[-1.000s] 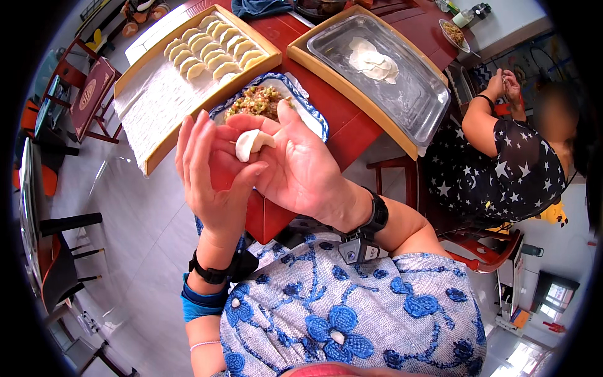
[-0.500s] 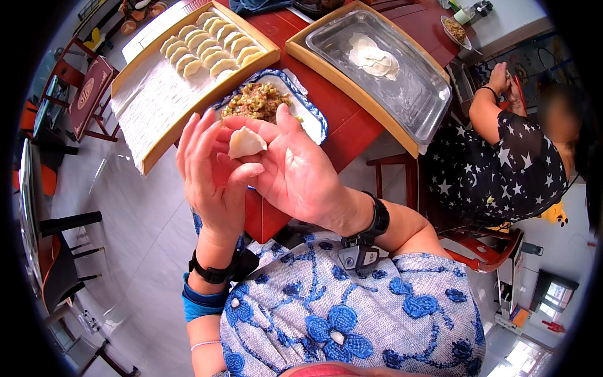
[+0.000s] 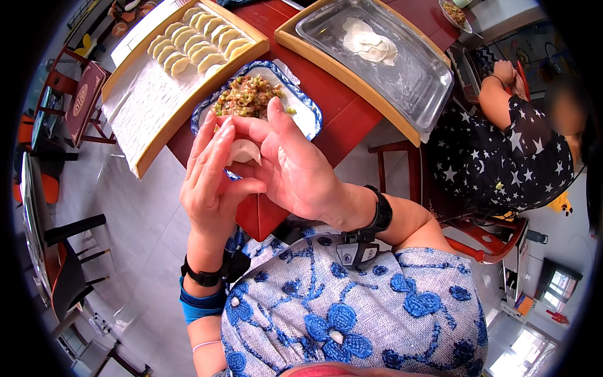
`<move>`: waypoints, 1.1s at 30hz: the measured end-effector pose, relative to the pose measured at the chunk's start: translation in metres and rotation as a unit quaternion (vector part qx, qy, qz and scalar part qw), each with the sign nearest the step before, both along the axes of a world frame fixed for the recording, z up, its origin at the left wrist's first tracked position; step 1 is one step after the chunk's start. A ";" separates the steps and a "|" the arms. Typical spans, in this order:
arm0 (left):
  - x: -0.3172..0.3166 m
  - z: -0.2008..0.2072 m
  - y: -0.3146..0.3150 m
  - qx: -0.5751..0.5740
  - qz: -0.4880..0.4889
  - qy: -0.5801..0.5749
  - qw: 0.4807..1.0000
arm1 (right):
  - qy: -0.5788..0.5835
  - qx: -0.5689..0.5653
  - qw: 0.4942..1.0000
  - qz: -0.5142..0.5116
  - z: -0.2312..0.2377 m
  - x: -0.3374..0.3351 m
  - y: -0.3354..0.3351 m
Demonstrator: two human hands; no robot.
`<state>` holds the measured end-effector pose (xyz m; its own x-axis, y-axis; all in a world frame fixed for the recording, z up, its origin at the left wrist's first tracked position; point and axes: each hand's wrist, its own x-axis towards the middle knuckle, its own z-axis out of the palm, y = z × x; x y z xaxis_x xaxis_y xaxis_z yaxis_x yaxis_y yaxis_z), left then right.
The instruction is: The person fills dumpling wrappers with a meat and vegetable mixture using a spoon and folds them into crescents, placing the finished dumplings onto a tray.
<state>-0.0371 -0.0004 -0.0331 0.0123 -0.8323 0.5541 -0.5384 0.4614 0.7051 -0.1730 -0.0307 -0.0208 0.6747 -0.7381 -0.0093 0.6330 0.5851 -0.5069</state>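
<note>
A folded white dumpling sits between my two hands, its curved edge partly hidden by fingers. My left hand curls its fingers against the far left side of it. My right hand cups it from the right, with the thumb raised away from it. Just beyond my fingertips, a white plate with a blue rim holds a mound of chopped filling with green and pinkish bits.
Rows of dumplings lie on a cloth-lined wooden tray at far left. Stacked wrappers rest in a metal tray at far right. Another person sits at the right of the red table.
The dumpling has tilted and sunk deeper between my hands, and my left fingers have closed in around it. The view has shifted slightly, moving the trays and plate up and left.
</note>
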 end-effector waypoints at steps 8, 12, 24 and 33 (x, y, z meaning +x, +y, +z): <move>0.048 0.006 -0.016 0.099 -0.033 0.083 0.991 | 0.146 0.002 0.989 -0.026 0.004 -0.027 -0.008; 0.100 -0.003 -0.074 0.271 0.071 0.259 0.925 | 0.215 -0.114 0.957 -0.158 -0.007 -0.074 -0.022; 0.116 -0.086 -0.188 0.200 0.139 -0.075 0.967 | 0.343 -0.136 0.913 -0.175 0.010 -0.102 -0.049; 0.123 -0.083 -0.181 0.154 0.127 -0.144 0.969 | 0.534 -0.218 0.789 -0.213 0.023 -0.168 -0.152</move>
<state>0.0858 -0.1813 -0.1165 0.1208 -0.9491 0.2908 -0.8024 0.0791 0.5915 -0.3408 -0.1823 0.0019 0.1440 -0.9857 -0.0877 -0.1998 0.0578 -0.9781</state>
